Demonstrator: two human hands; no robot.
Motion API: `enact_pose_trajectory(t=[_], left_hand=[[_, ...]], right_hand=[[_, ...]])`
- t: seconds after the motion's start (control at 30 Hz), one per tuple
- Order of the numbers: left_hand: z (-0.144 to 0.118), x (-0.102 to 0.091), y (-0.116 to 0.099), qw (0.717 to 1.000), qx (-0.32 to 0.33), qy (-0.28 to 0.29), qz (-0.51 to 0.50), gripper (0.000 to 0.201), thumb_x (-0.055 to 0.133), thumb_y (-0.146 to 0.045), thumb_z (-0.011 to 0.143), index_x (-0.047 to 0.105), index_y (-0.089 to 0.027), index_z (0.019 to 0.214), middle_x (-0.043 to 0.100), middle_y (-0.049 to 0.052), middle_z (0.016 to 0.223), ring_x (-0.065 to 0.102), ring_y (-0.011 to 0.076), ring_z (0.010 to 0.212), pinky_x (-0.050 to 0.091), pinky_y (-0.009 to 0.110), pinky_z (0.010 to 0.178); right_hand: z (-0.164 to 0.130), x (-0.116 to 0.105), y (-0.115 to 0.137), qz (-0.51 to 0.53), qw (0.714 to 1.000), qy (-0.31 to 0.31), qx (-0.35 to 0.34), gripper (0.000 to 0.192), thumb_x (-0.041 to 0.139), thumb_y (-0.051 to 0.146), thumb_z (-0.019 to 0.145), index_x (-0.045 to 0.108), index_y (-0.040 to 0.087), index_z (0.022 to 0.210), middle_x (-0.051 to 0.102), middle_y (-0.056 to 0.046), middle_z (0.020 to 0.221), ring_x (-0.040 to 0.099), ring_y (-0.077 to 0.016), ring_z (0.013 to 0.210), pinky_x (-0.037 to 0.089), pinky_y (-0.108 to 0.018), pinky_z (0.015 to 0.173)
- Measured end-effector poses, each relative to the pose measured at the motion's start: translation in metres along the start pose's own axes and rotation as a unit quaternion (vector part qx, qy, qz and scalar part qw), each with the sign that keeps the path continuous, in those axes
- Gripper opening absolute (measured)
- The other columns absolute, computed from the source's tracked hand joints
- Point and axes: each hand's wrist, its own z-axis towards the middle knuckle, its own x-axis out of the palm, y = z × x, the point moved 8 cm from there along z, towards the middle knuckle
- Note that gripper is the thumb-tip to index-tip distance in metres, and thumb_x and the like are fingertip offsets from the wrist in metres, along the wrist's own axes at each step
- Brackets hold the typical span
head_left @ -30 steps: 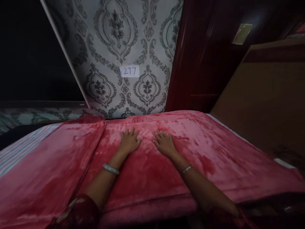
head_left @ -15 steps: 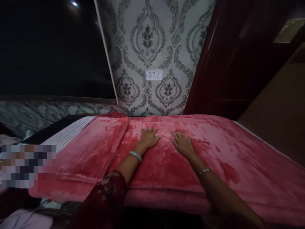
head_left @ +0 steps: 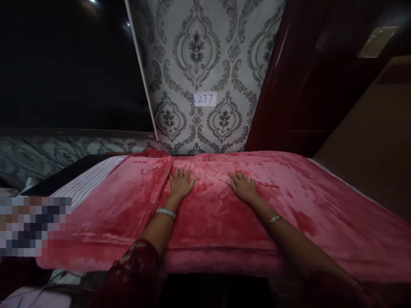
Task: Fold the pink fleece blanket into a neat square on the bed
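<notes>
Quietly, both hands lie palm down on the red blanket (head_left: 212,209), and from where I stand neither has hold of anything. Its left hand (head_left: 181,183) is open, fingers fanned toward the wall (head_left: 196,38), thumb out to the side, just beside the edge of a folded flap (head_left: 125,196) that runs along the blanket's left part. Well apart from it, the right hand (head_left: 242,186) is open too, fingers spread, thumb pointing toward the other one. A pale bangle (head_left: 166,212) circles the left wrist, a thin silvery bracelet (head_left: 275,218) the right, and a dark red sleeve (head_left: 138,265) covers the upper part of the left arm. The blanket spreads across the view, its near edge hanging over a dark gap; striped cloth (head_left: 90,179) shows at its far left, and a thin pale strip along its far right edge. Some black surface, perhaps the table, peeps out past the stripes. Behind, the patterned wall bears a slip (head_left: 205,99) reading 277, between a big black screen (head_left: 64,68) on one side and a glossy dark red panel (head_left: 285,85) on the other. Farther right, a brown board (head_left: 362,128) leans into view below a yellowish plate (head_left: 377,42). At the near left, a patch is blurred into squares.
</notes>
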Motion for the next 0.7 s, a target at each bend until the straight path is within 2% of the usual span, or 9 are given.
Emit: enact_pose_trajectory(t=[0.1, 0.23, 0.37, 0.57, 0.7], left_hand=[[0.003, 0.000, 0.000, 1.000, -0.003, 0.003, 0.000, 0.063, 0.032, -0.056, 0.097, 0.047, -0.022, 0.147, 0.039, 0.017, 0.157, 0.028, 0.0376, 0.147, 0.018, 0.067, 0.115], [0.004, 0.001, 0.001, 1.000, -0.005, 0.012, 0.004, 0.063, 0.032, -0.057, 0.097, 0.045, -0.023, 0.148, 0.037, 0.015, 0.158, 0.026, 0.0365, 0.148, 0.019, 0.066, 0.116], [0.004, 0.000, 0.001, 1.000, 0.000, 0.003, 0.003, 0.063, 0.032, -0.057, 0.097, 0.047, -0.022, 0.147, 0.038, 0.017, 0.157, 0.028, 0.0374, 0.146, 0.021, 0.067, 0.114], [0.003, -0.001, 0.000, 1.000, 0.001, 0.001, 0.010, 0.062, 0.031, -0.056, 0.097, 0.048, -0.023, 0.147, 0.039, 0.016, 0.156, 0.030, 0.0367, 0.146, 0.022, 0.066, 0.114], [0.002, -0.005, 0.001, 1.000, -0.004, 0.015, 0.012, 0.064, 0.028, -0.056, 0.097, 0.046, -0.021, 0.148, 0.037, 0.017, 0.158, 0.028, 0.0382, 0.147, 0.023, 0.067, 0.114]], right_hand=[[0.004, -0.009, 0.035, 0.018, 0.999, -0.031, -0.013, 0.059, 0.027, 0.053, 0.102, 0.031, 0.029, 0.156, 0.028, -0.009, 0.162, 0.023, -0.0318, 0.150, 0.022, -0.062, 0.116], [0.004, 0.006, 0.076, 0.007, 0.997, -0.051, -0.064, 0.059, 0.030, 0.056, 0.101, 0.038, 0.031, 0.153, 0.031, -0.006, 0.161, 0.021, -0.0338, 0.149, 0.015, -0.063, 0.117], [0.001, 0.018, 0.080, 0.016, 0.996, -0.059, -0.070, 0.060, 0.030, 0.058, 0.100, 0.041, 0.030, 0.151, 0.033, -0.006, 0.161, 0.023, -0.0350, 0.148, 0.016, -0.063, 0.117], [0.001, 0.018, 0.079, 0.021, 0.996, -0.060, -0.068, 0.059, 0.032, 0.057, 0.100, 0.040, 0.031, 0.151, 0.032, -0.007, 0.161, 0.022, -0.0340, 0.149, 0.015, -0.063, 0.117], [0.007, 0.013, 0.076, 0.048, 0.996, -0.009, -0.080, 0.058, 0.033, 0.055, 0.101, 0.038, 0.031, 0.153, 0.029, -0.007, 0.162, 0.024, -0.0322, 0.149, 0.019, -0.061, 0.116]])
